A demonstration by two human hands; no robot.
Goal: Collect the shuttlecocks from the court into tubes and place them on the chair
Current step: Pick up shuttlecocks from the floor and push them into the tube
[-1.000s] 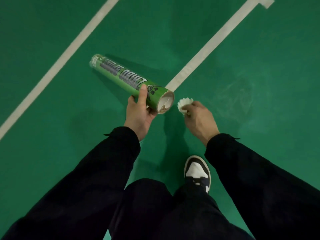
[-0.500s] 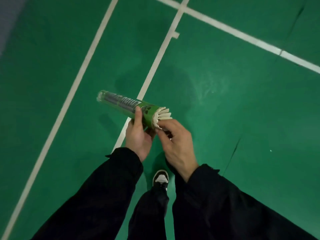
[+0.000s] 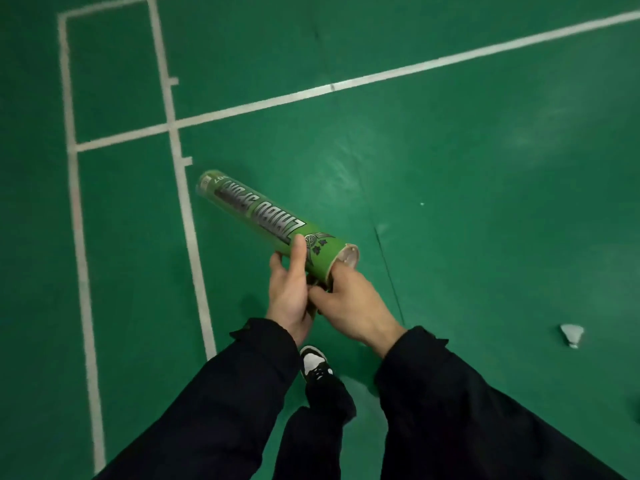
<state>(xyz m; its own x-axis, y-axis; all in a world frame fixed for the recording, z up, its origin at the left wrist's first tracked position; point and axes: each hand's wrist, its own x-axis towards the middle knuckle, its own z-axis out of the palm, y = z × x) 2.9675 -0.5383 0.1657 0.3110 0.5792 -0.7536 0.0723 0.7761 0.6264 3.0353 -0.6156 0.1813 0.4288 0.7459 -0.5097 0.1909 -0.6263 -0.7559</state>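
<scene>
A green shuttlecock tube [image 3: 263, 220] points up and to the left, its open end [image 3: 349, 258] toward me. White feathers of a shuttlecock show just inside that mouth. My left hand [image 3: 289, 289] grips the tube from the left near the open end, thumb on top. My right hand [image 3: 349, 303] is pressed against the underside of the mouth, with its fingertips hidden behind the rim. A loose white shuttlecock [image 3: 572, 335] lies on the green court floor to my right, well away from both hands.
White court lines [image 3: 187, 216] cross the green floor [image 3: 485, 188] to the left and ahead. My black-and-white shoe [image 3: 313, 363] stands below my hands. No chair is in view.
The shuttlecock in my right hand has gone into the tube's mouth, with only its feathers showing inside. My view has swung, bringing the loose shuttlecock on the right into sight.
</scene>
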